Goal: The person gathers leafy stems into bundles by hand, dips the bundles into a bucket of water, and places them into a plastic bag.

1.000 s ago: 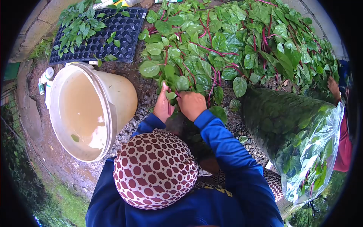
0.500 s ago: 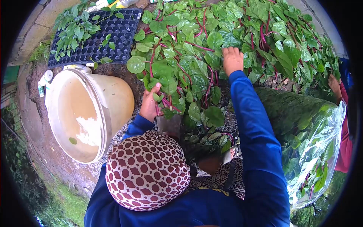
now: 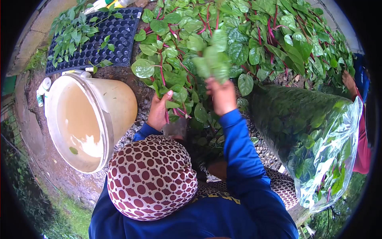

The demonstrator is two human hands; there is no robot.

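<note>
A bunch of red-stemmed leafy greens, apparently Malabar spinach (image 3: 162, 65), has its stems gripped in my left hand (image 3: 158, 111), thumb on top. My right hand (image 3: 222, 95) is closed around the lower end of a leafy sprig (image 3: 215, 59), whose leaves are smeared by motion. It is to the right of the left hand, over the near edge of a large heap of the same greens (image 3: 238, 36). Cut stem ends poke out below my left hand.
A pale bucket (image 3: 123, 101) of cloudy water stands at left, below a black seedling tray (image 3: 115, 40). At right lies a clear plastic bag (image 3: 318, 135) filled with greens. Another person's hand (image 3: 350, 83) touches the heap at far right. Patterned cloth (image 3: 153, 179) covers my knee.
My right hand has drawn back from the heap toward me and to the left, bringing a sprig with it. My left hand keeps its bunch in nearly the same place.
</note>
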